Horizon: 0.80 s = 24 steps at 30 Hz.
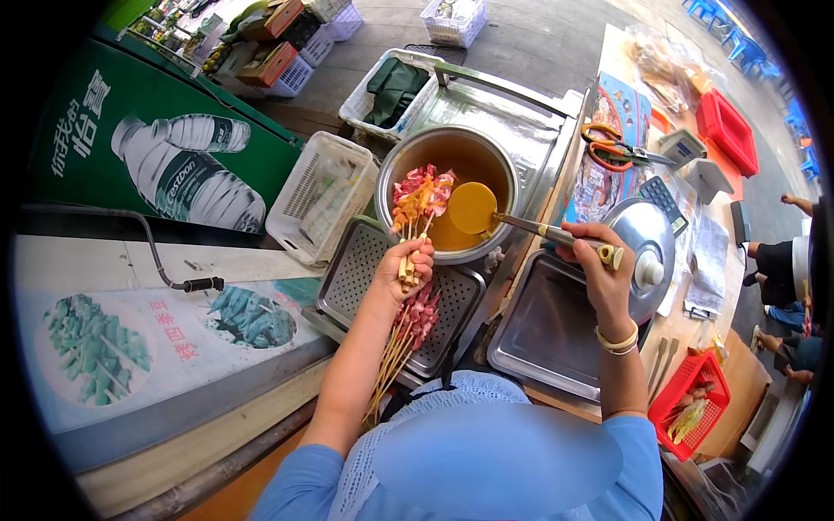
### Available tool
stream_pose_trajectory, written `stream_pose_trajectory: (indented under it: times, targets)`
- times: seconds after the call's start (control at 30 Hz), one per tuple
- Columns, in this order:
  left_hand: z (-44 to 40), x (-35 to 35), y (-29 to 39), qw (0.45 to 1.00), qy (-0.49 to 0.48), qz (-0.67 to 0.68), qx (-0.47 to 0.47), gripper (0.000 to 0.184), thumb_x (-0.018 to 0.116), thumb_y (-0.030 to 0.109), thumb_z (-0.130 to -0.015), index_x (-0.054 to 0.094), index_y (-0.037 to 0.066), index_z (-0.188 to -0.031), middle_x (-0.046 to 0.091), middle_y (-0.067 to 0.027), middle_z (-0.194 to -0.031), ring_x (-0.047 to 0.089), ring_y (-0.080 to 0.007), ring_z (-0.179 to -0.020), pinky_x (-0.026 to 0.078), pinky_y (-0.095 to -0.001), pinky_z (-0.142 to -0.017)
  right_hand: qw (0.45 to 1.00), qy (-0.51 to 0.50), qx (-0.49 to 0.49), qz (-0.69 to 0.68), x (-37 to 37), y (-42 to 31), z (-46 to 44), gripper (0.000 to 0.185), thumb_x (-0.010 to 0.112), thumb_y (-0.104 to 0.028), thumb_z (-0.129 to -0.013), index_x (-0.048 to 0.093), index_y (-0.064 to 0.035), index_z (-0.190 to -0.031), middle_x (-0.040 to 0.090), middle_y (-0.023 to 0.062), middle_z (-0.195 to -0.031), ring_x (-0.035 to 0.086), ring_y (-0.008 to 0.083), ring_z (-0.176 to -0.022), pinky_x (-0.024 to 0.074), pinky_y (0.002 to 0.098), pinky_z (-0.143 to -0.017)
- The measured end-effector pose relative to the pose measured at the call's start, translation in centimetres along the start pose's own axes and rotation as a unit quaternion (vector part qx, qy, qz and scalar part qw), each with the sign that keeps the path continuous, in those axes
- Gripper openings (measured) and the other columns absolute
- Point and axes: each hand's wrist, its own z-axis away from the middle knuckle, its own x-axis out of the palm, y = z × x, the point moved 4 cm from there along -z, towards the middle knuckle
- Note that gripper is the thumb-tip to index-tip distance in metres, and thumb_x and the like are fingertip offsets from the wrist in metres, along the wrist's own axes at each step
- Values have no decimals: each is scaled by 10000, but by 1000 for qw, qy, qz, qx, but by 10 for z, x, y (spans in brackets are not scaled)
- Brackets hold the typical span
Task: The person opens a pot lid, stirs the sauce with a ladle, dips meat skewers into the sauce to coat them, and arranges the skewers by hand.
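Note:
My left hand [407, 267] is closed around the sticks of several meat skewers [424, 198], whose meat is over the large metal pot [512, 165] and partly coated in orange sauce. A ladle [472, 208] full of brown-orange sauce is just right of the meat, inside the pot. Its handle runs to my right hand [599, 253], which is closed on it. More raw skewers [420, 314] lie on a perforated tray [460, 300] below my left hand.
A steel tray [547, 334] and a round lid [647, 247] are at the right, with scissors [612, 149] beyond. White baskets [321, 195] stand left of the pot. A red basket [691, 406] is lower right. People [786, 269] are at the far right.

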Motion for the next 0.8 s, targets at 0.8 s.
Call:
stream_pose_trajectory:
  times: [0.8]
  targets:
    - [25,7,-2,982,97,-160,25,114,520,71,-860,497,13,-955,521,-54,-700,517,-106,-511,438,-221,-421,993,52,-46,98,59,145,-46,207,588,-82,-796,605,-15,-990,610,177,-1096,575,210,-1054,423,280,-884]
